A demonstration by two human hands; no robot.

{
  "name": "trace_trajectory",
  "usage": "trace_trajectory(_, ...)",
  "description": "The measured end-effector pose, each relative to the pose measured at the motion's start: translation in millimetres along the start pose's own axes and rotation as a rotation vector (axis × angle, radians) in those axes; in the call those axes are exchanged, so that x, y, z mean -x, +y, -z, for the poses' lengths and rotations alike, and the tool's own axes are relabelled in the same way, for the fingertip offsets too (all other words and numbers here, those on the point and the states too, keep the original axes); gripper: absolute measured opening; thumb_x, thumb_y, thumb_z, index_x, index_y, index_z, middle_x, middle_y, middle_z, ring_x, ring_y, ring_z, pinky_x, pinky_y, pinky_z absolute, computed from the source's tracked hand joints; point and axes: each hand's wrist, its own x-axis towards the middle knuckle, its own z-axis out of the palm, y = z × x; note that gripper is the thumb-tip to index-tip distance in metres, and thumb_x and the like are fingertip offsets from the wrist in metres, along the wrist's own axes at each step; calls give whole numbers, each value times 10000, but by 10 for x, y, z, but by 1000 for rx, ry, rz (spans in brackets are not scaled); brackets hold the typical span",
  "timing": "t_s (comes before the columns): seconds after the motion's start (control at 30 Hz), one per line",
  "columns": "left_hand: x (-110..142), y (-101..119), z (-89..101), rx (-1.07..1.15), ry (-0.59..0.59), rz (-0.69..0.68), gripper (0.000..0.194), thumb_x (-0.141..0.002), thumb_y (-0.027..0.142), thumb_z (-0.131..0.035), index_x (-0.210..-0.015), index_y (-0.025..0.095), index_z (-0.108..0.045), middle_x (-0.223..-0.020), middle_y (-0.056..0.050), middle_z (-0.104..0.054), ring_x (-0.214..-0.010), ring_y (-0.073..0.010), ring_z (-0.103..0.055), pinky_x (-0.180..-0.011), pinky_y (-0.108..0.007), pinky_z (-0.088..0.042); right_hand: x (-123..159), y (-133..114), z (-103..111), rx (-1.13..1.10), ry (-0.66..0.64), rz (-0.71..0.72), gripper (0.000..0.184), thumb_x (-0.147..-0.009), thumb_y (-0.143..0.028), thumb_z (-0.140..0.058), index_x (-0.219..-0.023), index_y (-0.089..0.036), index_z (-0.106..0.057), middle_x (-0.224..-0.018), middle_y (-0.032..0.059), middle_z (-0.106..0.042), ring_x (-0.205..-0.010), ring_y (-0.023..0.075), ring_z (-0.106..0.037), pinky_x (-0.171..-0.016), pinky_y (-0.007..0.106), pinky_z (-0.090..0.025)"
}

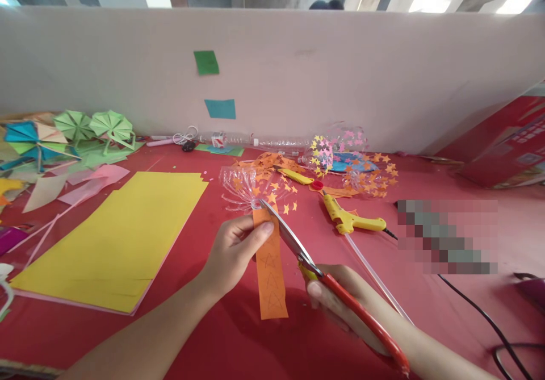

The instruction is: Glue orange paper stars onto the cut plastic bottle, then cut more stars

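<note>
My left hand [236, 249] pinches an orange paper strip [271, 283] near its top, thumb in front. Stars are drawn in outline down the strip. My right hand [340, 295] grips scissors [293, 241] with red handles, and their blades lie at the strip's upper end. How far the blades are apart is hard to make out. Just behind the strip lies a clear plastic piece cut into curling strands [236, 190], with orange paper stars [272, 197] on some of them.
Yellow paper sheets [123, 226] lie to the left, folded paper pinwheels [111, 125] beyond. A yellow glue gun [351, 218] and a yellow utility knife [296, 176] lie right of centre. Plastic bottles [281, 143] line the pale partition [272, 67]. A red box [506, 136] stands far right.
</note>
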Motion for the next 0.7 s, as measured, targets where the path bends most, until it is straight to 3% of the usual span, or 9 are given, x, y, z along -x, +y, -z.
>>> trace_trajectory(0.27,-23,34,34,78,9,39,271,-818,375,-609,-639,174,-579,-560,33,-496,-534,-95,-477,-520,-228,-383,-15,39,40,-5,18,11,606,-763,-800,-435,-638,-210,-368,-438,-87,-325,-400,52,-249,-407,227,-156)
trace_trajectory(0.47,-84,63,63,289,-110,141,129,-844,289,-574,-830,177,-636,-693,-1,-657,-568,-112,-609,-577,-242,-494,-17,47,87,15,50,0,608,-763,-795,-442,-626,-209,-358,-505,-78,-285,-462,65,-223,-427,223,-161)
trace_trajectory(0.7,-108,120,132,24,-67,86,288,-900,376,-512,-712,168,-576,-512,63,-491,-394,-30,-391,-397,-165,-299,-15,34,120,54,22,8,592,-806,-766,-416,-643,-199,-371,-589,-62,-278,-530,79,-224,-460,221,-191)
